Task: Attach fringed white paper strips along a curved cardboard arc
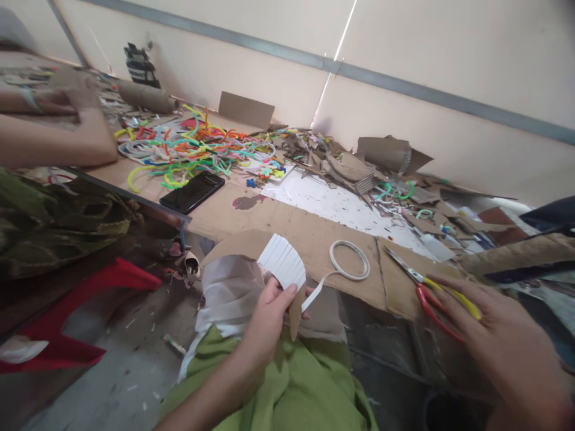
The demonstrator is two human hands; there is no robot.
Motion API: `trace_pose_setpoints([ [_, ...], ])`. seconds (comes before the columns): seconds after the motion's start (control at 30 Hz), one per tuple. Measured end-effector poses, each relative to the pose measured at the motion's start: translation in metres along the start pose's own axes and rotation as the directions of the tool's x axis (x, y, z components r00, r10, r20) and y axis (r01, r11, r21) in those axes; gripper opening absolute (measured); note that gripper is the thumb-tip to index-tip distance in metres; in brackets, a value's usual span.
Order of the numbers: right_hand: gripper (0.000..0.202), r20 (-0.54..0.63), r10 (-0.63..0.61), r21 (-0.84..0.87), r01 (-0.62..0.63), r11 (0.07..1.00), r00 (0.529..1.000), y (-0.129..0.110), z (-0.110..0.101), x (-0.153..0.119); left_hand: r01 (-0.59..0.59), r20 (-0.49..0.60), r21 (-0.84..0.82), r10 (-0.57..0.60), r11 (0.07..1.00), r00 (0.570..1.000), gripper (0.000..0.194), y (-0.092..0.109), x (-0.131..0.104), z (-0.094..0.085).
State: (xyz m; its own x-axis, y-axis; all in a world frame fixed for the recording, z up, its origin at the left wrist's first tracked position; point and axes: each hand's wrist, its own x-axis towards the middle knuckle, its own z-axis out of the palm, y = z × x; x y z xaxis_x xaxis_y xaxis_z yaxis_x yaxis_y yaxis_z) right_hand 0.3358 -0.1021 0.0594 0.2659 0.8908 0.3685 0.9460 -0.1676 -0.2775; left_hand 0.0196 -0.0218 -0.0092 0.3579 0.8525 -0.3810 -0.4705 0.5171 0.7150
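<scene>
My left hand point(272, 308) pinches a curved cardboard piece point(245, 244) over my lap. White tape strips point(283, 260) lie side by side on that piece. A loose tape end point(314, 293) runs from the held piece to a white tape roll point(349, 260) lying on the cardboard-covered table point(309, 230). At the right, my right hand point(476, 317) is on the handles of scissors point(420, 281), one yellow and one red. The blades lie over the table's front edge area, pointing up and left; whether the fingers grip the handles firmly is unclear.
A black phone point(192, 193) lies at the table's left edge, below tangled coloured pipe cleaners point(193, 146). Cardboard scraps point(345, 167) are heaped along the wall. Another person's arms point(58, 134) rest at the far left. A red cloth or sheet point(81, 305) is at lower left.
</scene>
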Motion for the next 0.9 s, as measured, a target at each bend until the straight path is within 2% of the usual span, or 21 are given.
trace_pose_setpoints([
  [0.07,0.026,0.025,-0.125,0.170,0.119,0.978,0.992,-0.036,0.004,-0.002,-0.010,-0.008,0.004,0.010,1.000,1.000,0.040,-0.001,0.001,0.000],
  [0.17,0.023,0.130,-0.366,0.421,0.283,0.862,0.921,-0.091,0.020,0.001,-0.016,0.001,0.008,0.016,1.000,1.000,0.039,0.000,0.000,0.001],
  [0.23,0.029,0.184,-0.454,0.475,0.326,0.818,0.872,-0.115,0.034,0.007,-0.018,0.015,0.012,0.018,1.000,1.000,0.039,0.003,-0.002,0.003],
  [0.3,0.031,0.188,-0.500,0.468,0.371,0.802,0.845,-0.127,0.046,0.014,-0.027,0.022,0.017,0.026,1.000,0.999,0.041,0.006,-0.005,0.005],
  [0.47,0.016,0.252,-0.530,0.417,0.403,0.814,0.810,-0.129,0.061,0.025,-0.035,0.027,0.042,0.034,0.999,0.999,0.041,0.008,-0.005,0.005],
  [0.6,0.016,0.283,-0.545,0.472,0.380,0.796,0.790,-0.127,0.062,0.026,-0.054,0.071,0.095,0.048,0.994,0.996,0.036,0.005,0.000,0.003],
  [0.73,0.016,0.350,-0.546,0.584,0.279,0.762,0.761,-0.125,0.063,0.028,-0.078,0.088,0.155,0.065,0.985,0.994,0.033,0.007,0.003,0.000],
  [0.9,0.017,0.389,-0.459,0.665,0.102,0.740,0.799,-0.123,0.059,0.030,-0.123,0.109,0.223,0.100,0.967,0.989,0.031,0.010,0.007,-0.002],
])
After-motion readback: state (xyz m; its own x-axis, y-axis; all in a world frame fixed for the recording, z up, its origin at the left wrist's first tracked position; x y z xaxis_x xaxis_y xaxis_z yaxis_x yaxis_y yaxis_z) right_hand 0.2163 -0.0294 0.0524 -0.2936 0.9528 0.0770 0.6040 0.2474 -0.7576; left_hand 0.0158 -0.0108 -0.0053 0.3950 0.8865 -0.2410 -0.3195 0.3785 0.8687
